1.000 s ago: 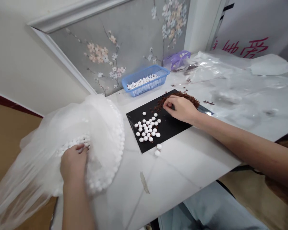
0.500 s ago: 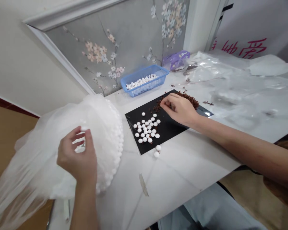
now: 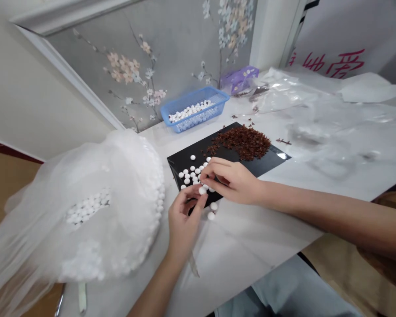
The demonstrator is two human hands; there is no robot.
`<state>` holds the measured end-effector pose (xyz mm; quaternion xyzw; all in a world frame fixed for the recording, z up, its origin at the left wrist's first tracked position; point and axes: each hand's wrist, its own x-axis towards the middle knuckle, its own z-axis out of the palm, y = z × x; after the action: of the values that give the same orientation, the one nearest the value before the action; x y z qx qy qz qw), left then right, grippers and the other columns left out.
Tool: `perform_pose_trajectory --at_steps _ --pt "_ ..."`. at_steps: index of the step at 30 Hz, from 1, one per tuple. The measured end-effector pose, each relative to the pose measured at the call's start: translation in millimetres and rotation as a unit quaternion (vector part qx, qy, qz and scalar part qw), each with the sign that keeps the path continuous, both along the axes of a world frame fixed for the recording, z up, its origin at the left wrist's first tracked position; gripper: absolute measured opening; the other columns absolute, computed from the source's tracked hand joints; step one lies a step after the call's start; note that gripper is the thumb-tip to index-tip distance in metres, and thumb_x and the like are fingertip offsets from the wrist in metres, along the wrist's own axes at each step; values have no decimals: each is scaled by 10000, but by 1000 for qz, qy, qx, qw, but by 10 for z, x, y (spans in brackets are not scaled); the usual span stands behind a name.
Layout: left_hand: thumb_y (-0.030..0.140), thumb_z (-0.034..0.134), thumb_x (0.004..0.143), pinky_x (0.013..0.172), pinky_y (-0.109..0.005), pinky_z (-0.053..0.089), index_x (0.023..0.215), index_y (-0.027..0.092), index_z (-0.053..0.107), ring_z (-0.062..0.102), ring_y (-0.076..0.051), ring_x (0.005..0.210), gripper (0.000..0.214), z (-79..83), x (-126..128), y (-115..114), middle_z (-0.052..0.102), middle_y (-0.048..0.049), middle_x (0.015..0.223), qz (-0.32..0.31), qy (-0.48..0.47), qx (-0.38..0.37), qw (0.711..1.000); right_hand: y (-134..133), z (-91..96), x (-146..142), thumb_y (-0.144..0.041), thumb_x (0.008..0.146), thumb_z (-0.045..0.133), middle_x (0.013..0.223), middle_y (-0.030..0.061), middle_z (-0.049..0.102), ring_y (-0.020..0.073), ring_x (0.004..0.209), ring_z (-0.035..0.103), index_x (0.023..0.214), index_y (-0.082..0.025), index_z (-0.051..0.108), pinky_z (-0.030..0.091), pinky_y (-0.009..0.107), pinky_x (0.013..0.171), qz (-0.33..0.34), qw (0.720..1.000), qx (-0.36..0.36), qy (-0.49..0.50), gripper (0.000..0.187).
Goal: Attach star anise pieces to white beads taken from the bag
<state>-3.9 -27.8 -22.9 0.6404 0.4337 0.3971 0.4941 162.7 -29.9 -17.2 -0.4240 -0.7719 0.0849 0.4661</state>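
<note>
Over the black sheet (image 3: 271, 165), the left hand (image 3: 184, 218) pinched a white bead (image 3: 202, 190); the right hand (image 3: 232, 181), its hold unclear, partly hid loose beads (image 3: 187, 176). Brown bits (image 3: 247, 143) and a blue basket (image 3: 203, 117) lay behind, tulle (image 3: 128, 189) leftward, on a white table (image 3: 244, 246) by a floral panel (image 3: 181, 48).

Left hand (image 3: 184, 216) just beside right hand (image 3: 236, 181), both pinched, perhaps touching

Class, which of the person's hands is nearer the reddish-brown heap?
Right. The right hand is just below the reddish-brown heap in view; the left hand is farther down and leftward.
</note>
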Motion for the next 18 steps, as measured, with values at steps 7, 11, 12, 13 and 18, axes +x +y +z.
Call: perform_pose_trajectory --at_steps 7,11,12,13,18 --pt "259 645 728 702 -164 469 781 177 591 571 -79 751 112 57 8 3 600 4 799 16 -18 -32 999 -28 30 10 -188 873 454 822 28 558 86 672 510 849 -167 514 360 179 514 18 1000 -17 -17 67" --pt "268 648 717 690 -198 482 769 164 615 596 -109 747 121 79 10 -4 633 -20 809 20 -8 -46 999 -29 29 7 -197 884 430 852 36 572 90 670 518 854 -170 510 366 185 516 24 998 -34 -39 90" --pt "271 649 714 694 -208 485 773 162 621 600 -117 751 127 79 9 -3 639 -27 818 21 -7 -49 999 -25 28 8 -202 887 426 851 37 574 92 670 519 857 -170 508 364 187 513 22 998 -35 -44 93" --pt "273 649 712 699 -216 487 778 162 625 602 -123 756 132 77 8 -2 644 -32 826 22 -8 -50 998 -20 28 11 -207 889 423 851 38 576 94 672 519 859 -171 507 362 188 509 20 998 -34 -47 96" --pt "266 650 710 699 -213 486 788 169 633 602 -120 761 125 61 11 3 649 -28 823 23 -14 -51 998 -2 24 38 -206 886 428 834 32 575 93 666 513 852 -170 500 353 184 499 19 998 -24 -54 87"
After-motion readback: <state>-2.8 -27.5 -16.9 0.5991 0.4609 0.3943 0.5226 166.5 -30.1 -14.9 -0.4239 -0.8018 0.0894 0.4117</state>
